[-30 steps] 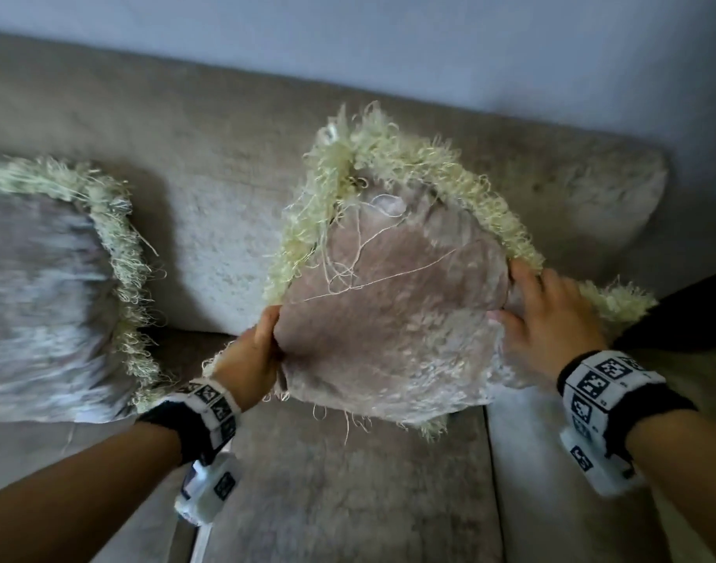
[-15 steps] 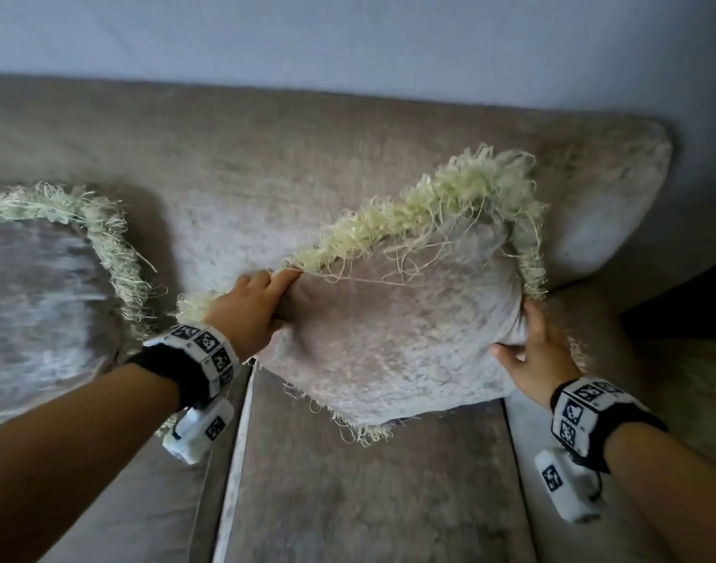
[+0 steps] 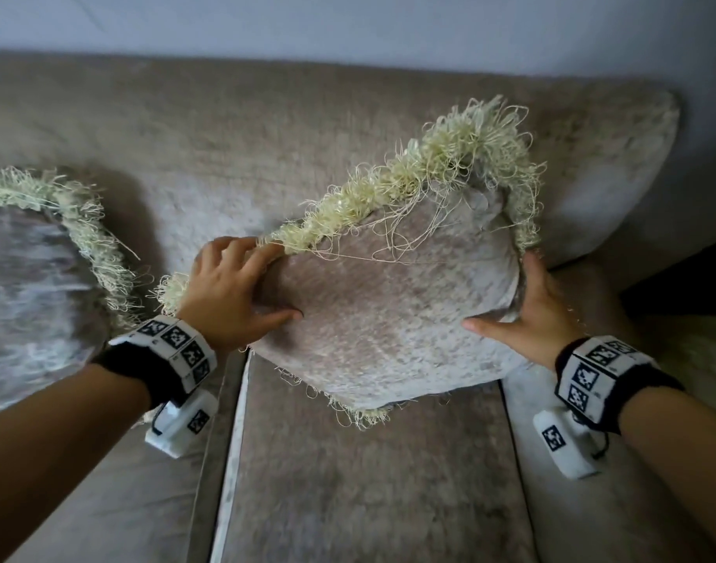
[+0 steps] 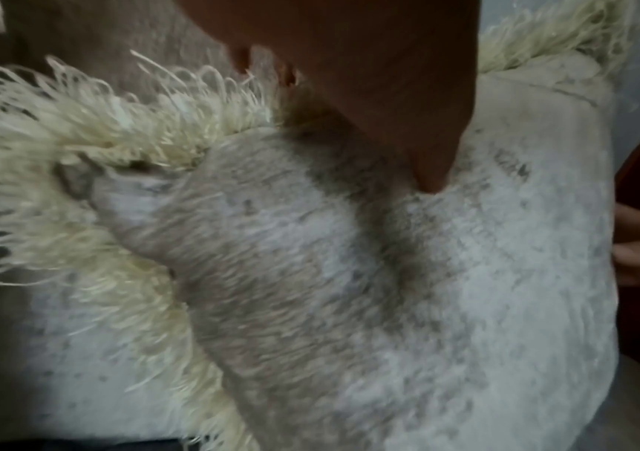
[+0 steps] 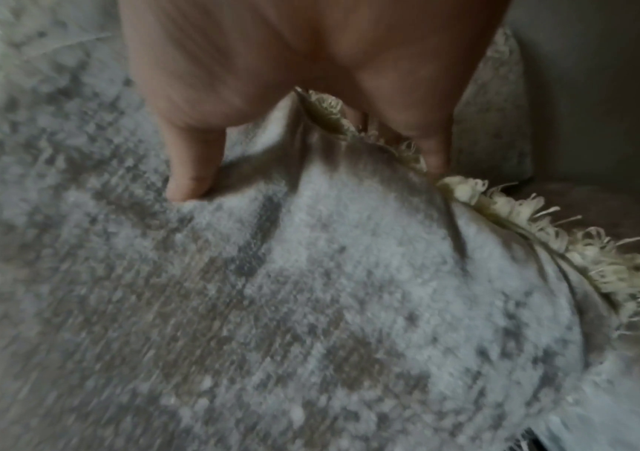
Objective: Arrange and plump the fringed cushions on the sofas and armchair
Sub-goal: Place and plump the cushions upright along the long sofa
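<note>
Here, cushion in hand: a beige velvety fringed cushion [image 3: 389, 314] stood tilted on one corner on the sofa [image 3: 348, 481], its lowest corner over the seat and its top corner leaning toward the backrest [image 3: 226, 148].
Fringe: pale yellow looped fringe [image 3: 409, 180] ran along the cushion's upper edges, thick and tangled at the top corner, with loose threads trailing over the face.
Left hand: the left hand [image 3: 226, 294] held the cushion's left corner, fingers curled over the fringed top edge and thumb pressed into the front face; in the left wrist view the thumb dented the fabric [image 4: 430, 171].
Right hand: the right hand [image 3: 539, 314] gripped the cushion's right side, thumb spread across the front and fingers wrapped behind the edge; the right wrist view showed the edge seam pinched between thumb and fingers [image 5: 191, 171], the fabric gathered into folds there.
Second cushion: another fringed cushion [image 3: 27, 286] leaned against the backrest at the far left, well apart from the held one.
Sofa: the seat was split by seams into panels; the held cushion sat above the middle panel.
Wrists: each wrist wore a black band with white marker tiles [image 3: 177, 351] and a small white camera unit beneath.
Wall: a pale wall [image 3: 348, 22] rose behind the backrest.
</note>
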Demonstrator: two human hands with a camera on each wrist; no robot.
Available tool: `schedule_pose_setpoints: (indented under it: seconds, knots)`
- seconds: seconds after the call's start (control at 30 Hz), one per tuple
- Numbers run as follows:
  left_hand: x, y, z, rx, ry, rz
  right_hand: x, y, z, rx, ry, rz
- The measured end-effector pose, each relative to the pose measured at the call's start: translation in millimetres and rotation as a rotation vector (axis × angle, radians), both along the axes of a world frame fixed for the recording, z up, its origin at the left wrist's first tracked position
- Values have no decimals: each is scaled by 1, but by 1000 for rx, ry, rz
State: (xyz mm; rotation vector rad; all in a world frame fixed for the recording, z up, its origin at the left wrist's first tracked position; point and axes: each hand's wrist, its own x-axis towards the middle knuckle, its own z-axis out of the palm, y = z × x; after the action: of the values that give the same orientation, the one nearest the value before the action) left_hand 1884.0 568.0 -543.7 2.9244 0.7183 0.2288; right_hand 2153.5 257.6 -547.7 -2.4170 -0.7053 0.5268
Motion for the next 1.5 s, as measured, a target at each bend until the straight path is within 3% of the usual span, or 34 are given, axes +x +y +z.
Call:
schedule_pose_setpoints:
  seconds: [0.1, 0.17, 0.4, 0.6, 0.77, 0.87, 1.03, 1.23, 1.5]
  knots:
    - [19, -1, -8, -263, 142, 42, 7, 14, -15, 18, 42, -76]
    - [28, -3, -14, -345, 131, 65, 10, 19, -22, 13, 26, -104]
    - [35, -6, -21, -328, 30, 51, 17, 16, -31, 83, -121, -70]
    - [22, -23, -7, -314, -68, 75, 5, 8, 11, 211, -138, -1]
    - [18, -30, 15, -371, -169, 100, 18, 14, 64, 149, -182, 85]
    - [20, -28, 7, -432, -177, 122, 31, 21, 75, 132, -192, 127]
    - [28, -22, -30, -423, -31, 197, 40, 25, 30, -79, -127, 178]
    - [43, -13, -42, -364, 59, 173, 12, 20, -7, 42, -233, -5]
    - [39, -17, -49, -329, 138, 172, -5, 9, -21, 20, -243, -38]
